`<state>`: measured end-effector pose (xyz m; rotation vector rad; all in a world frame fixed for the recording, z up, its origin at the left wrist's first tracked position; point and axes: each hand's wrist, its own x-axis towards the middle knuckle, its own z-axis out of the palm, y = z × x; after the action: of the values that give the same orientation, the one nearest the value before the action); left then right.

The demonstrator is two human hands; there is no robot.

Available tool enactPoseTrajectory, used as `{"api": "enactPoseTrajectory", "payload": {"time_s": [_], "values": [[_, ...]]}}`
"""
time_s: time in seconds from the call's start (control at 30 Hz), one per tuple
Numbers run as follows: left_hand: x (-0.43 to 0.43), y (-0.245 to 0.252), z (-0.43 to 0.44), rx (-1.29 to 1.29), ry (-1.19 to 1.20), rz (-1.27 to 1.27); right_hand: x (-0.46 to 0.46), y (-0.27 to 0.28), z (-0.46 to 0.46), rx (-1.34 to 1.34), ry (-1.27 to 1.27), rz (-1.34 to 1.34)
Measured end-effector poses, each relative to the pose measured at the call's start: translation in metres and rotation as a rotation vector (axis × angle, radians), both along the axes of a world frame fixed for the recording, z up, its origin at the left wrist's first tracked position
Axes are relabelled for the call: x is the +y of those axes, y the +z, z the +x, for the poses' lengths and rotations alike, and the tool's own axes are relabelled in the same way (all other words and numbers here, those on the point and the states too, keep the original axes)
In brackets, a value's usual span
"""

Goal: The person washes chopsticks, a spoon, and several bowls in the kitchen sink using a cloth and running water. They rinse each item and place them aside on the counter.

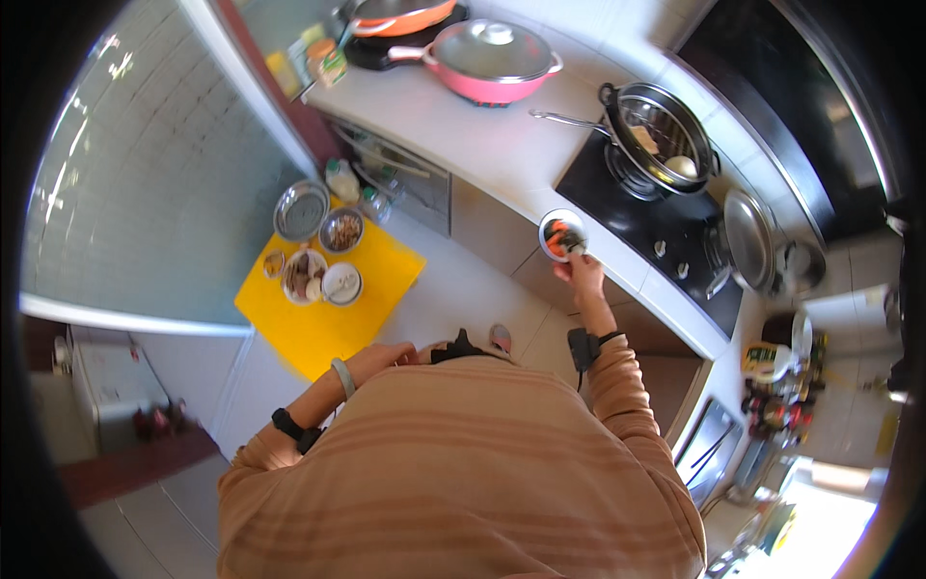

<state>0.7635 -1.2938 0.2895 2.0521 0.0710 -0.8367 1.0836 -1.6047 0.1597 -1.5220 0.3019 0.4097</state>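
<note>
My right hand [583,275] grips the rim of a small white bowl [544,230]. Orange pieces and dark pieces of food [558,239] fill the bowl, which is beside the counter's front edge, next to the cooktop. Bent in front of my waist, my left hand [396,354] is near my striped brown top [463,427], its fingertips partly hidden. A yellow low table [383,271] stands ahead on my left. On it are a plate of mixed food [298,269], a white bowl with a spoon [342,284], a metal bowl of brown pieces [342,231] and a metal dish [302,210].
A black pot [613,108] with food on a rack sits on the cooktop [589,170]. Left of it, a lidded pink pan [492,87] stands on the counter [463,137]. A metal lid [749,239] leans near the wall. Bottles [343,181] stand behind the table.
</note>
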Motion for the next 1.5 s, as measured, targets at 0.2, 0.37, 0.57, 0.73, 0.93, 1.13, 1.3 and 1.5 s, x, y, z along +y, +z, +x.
{"api": "enactPoseTrajectory", "payload": {"time_s": [0.2,0.37,0.57,0.73,0.93,1.13,1.3,1.5], "values": [[-0.065,-0.010,0.015,0.010,0.363,-0.097,-0.071,-0.061,0.130,0.030,-0.070,0.039],[-0.131,-0.005,-0.008,-0.157,0.721,0.171,-0.084,-0.069,0.166,0.117,-0.043,0.148],[-0.177,0.013,-0.032,-0.221,1.041,0.331,-0.080,-0.055,0.171,0.078,0.048,0.197],[-0.174,0.040,-0.091,-0.167,0.800,0.375,-0.066,-0.044,0.168,0.190,0.128,0.281],[-0.119,0.008,-0.175,-0.225,1.089,-0.197,0.054,0.033,-0.038,0.064,0.975,-0.099],[-0.068,-0.005,-0.247,-0.310,1.183,-0.523,0.144,0.085,-0.180,0.219,1.638,0.007],[-0.021,-0.070,-0.285,-0.139,1.497,-0.403,0.198,0.065,-0.197,0.163,1.678,-0.107],[0.012,-0.209,-0.300,0.136,1.551,0.091,0.263,-0.035,-0.157,0.143,1.630,-0.262]]}}
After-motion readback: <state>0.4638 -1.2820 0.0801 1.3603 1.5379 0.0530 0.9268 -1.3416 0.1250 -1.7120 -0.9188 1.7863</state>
